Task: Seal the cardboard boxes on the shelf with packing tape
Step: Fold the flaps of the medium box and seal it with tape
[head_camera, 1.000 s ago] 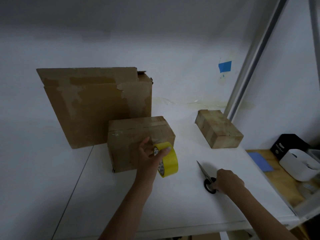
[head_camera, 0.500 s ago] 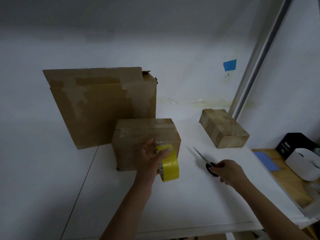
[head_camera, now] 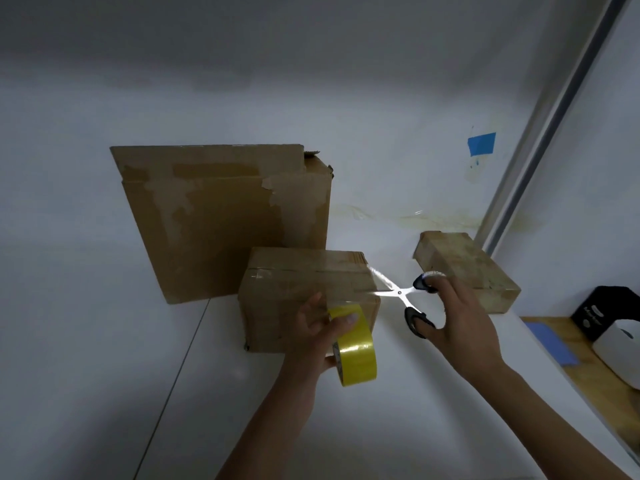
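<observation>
A medium cardboard box [head_camera: 277,306] sits on the white shelf [head_camera: 398,427], with clear tape across its top and front. My left hand [head_camera: 318,337] grips a yellow tape roll [head_camera: 356,348] against the box's front face. My right hand [head_camera: 457,320] holds black-handled scissors [head_camera: 412,299] with fingers through the loops. The blades are spread and point left at the box's right front corner, where a stretch of tape shines. A tall worn cardboard box [head_camera: 225,220] stands behind. A small box [head_camera: 467,268] lies to the right.
A metal shelf upright [head_camera: 540,133] slants up at the right. Blue tape [head_camera: 481,143] is stuck on the back wall. Beyond the shelf's right edge is a wooden surface with a black box [head_camera: 613,313], a white container [head_camera: 623,355] and a blue pad [head_camera: 554,344].
My right hand lifted the scissors off the shelf, brought them left to the medium box's corner and spread the blades. My left hand stayed on the tape roll.
</observation>
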